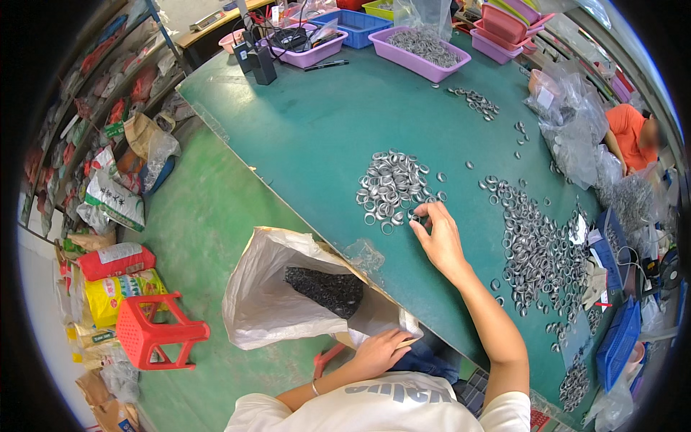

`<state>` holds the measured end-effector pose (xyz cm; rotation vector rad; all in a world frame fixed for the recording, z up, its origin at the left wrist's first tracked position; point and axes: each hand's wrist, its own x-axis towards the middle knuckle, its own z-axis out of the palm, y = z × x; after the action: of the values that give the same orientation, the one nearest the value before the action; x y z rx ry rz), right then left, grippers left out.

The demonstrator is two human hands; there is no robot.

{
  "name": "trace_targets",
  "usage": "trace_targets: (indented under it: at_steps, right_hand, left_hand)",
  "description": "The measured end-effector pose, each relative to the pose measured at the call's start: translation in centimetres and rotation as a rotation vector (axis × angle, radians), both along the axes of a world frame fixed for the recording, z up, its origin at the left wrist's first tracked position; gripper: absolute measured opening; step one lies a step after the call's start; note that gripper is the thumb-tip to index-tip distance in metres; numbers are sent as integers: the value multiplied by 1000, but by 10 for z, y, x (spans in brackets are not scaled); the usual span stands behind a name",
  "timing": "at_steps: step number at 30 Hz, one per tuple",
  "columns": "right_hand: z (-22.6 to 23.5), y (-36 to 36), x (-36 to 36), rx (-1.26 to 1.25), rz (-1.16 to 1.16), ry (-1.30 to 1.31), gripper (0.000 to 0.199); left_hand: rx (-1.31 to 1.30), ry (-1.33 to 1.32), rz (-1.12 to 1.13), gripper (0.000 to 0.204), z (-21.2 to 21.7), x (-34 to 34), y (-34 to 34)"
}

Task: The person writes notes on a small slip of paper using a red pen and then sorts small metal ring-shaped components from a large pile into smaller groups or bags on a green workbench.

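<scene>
My right hand (pixel 435 234) reaches onto the green table (pixel 324 122) and pinches a small metal ring at the near edge of a pile of silver rings (pixel 392 186). My left hand (pixel 378 353) rests low by my lap, touching the rim of a white plastic sack (pixel 270 302) at the table's near edge. The sack lies open, with a dark heap of rings (pixel 324 288) inside. A larger spread of silver rings (pixel 540 252) covers the table to the right of my right hand.
Purple trays (pixel 417 54) and a blue tray (pixel 356 25) stand at the table's far end. Clear bags of parts (pixel 576 122) lie at the right, near another person in orange (pixel 633 133). A red plastic stool (pixel 155 331) stands on the green floor, beside sacks and shelves.
</scene>
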<state>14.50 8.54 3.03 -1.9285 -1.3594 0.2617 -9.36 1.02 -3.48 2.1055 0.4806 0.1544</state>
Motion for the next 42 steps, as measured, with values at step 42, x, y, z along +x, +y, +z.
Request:
trace_targets:
  at_steps: [42]
  right_hand:
    - [-13,-6,13,76,-60,-397,22]
  left_hand:
    - [9,-77,-6,30,-7,2,0]
